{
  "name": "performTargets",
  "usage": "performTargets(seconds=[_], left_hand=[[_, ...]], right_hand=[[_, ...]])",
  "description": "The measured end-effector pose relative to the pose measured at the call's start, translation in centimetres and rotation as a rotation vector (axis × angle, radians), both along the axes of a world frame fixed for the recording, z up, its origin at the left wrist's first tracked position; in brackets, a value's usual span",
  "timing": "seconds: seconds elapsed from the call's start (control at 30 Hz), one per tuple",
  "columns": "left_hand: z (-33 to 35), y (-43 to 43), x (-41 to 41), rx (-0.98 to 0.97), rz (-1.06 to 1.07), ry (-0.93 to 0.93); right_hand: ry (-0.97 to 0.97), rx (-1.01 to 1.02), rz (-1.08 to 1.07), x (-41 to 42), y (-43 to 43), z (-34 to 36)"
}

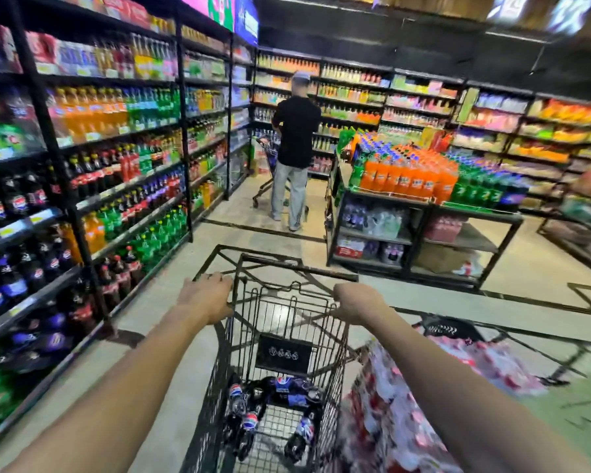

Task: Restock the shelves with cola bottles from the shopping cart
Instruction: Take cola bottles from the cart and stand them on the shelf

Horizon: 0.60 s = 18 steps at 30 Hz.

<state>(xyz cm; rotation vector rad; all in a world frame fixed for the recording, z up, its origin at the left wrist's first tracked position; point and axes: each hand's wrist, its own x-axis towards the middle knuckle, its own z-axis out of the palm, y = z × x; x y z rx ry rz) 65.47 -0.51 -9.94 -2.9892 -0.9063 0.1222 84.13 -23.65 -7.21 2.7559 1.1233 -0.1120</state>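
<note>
A black wire shopping cart [280,268] stands in front of me in the aisle. Several dark cola bottles [280,404] with blue labels lie on its floor. My left hand [207,297] grips the cart's rim on the left side. My right hand [357,302] grips the rim on the right side. The tall black shelves [79,206] on my left hold rows of cola and other soda bottles; cola bottles with blue labels [11,206] fill the nearer bays.
A person in a black shirt [296,138] stands with another cart at the far end of the aisle. An island rack [420,206] of orange and green soda stands ahead to the right. Wrapped red-and-white packs [389,397] sit right of my cart.
</note>
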Motion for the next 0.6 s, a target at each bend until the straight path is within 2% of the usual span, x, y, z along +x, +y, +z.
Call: performTargets(seconds=[0.27, 0.6], left_hand=[[-2.9, -4.2, 7.1, -0.029, -0.095, 0.071], [-9.2, -0.2, 11.4, -0.172, -0.189, 0.109]], right_hand=[[0.093, 0.04, -0.132, 5.1, -5.2, -2.8], [0.143, -0.024, -0.197, 6.3, -2.1, -7.5]])
